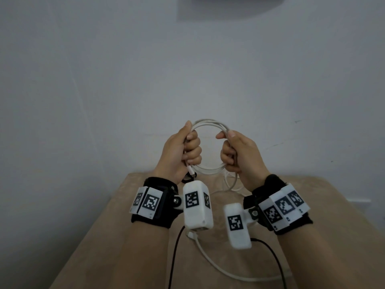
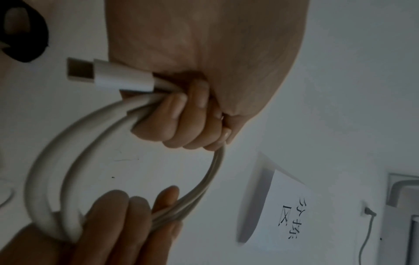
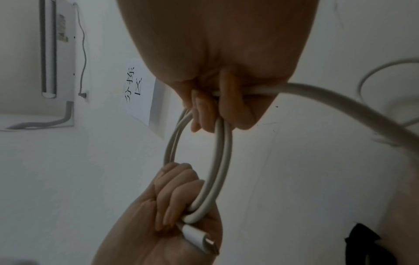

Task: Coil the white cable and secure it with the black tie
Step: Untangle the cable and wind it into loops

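Note:
The white cable (image 1: 208, 122) is wound into a round coil of several loops, held up in front of the wall. My left hand (image 1: 187, 147) grips the coil's left side, fingers (image 2: 192, 116) curled round the strands, with a white connector (image 2: 108, 75) sticking out below the fist. My right hand (image 1: 231, 151) grips the right side of the coil (image 3: 219, 161). From that hand a loose tail (image 3: 340, 100) drops to the table and runs toward me (image 1: 208, 261), ending in a plug (image 1: 190, 234). The black tie (image 1: 186, 180) lies on the table below my left hand, mostly hidden; it also shows as black tie (image 3: 362, 238).
A beige table (image 1: 104, 236) lies under my forearms, its far edge just below the hands. Black wires (image 1: 175, 257) from the wrist cameras hang over it. Behind is a white wall with a paper sign (image 2: 290, 206) and a wall-mounted unit (image 3: 59, 53).

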`<control>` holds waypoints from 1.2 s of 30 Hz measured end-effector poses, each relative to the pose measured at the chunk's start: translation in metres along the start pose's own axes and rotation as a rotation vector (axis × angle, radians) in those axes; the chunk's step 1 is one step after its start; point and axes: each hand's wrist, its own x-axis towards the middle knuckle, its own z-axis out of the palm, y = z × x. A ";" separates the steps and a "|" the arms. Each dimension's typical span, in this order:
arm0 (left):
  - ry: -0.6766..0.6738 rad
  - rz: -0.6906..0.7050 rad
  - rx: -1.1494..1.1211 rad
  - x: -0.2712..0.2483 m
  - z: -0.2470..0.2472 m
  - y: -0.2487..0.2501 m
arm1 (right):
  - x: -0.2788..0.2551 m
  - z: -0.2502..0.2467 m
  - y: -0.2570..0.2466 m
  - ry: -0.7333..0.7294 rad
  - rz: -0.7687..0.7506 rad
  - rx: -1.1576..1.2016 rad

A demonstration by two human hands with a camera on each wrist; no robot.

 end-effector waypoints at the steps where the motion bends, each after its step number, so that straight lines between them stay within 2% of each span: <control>1: 0.004 -0.003 -0.003 0.001 0.000 -0.001 | 0.000 0.000 0.000 0.004 -0.006 -0.005; 7: -0.017 -0.005 0.005 0.004 0.004 -0.007 | 0.001 -0.004 -0.003 0.036 -0.044 -0.047; 12: -0.047 -0.055 0.081 0.003 0.000 -0.008 | 0.002 -0.007 -0.004 0.040 -0.110 -0.252; 19: -0.057 -0.084 0.354 0.000 -0.008 -0.004 | 0.001 -0.011 -0.003 -0.045 -0.112 -0.456; 28: -0.082 -0.049 0.766 -0.009 -0.002 0.002 | -0.002 -0.007 -0.009 -0.220 -0.147 -0.765; 31: -0.090 -0.011 0.777 -0.009 -0.002 0.002 | -0.004 -0.005 -0.010 -0.221 -0.157 -0.742; 36: -0.010 0.039 0.648 -0.007 0.000 0.001 | -0.003 -0.007 -0.010 -0.151 -0.087 -0.493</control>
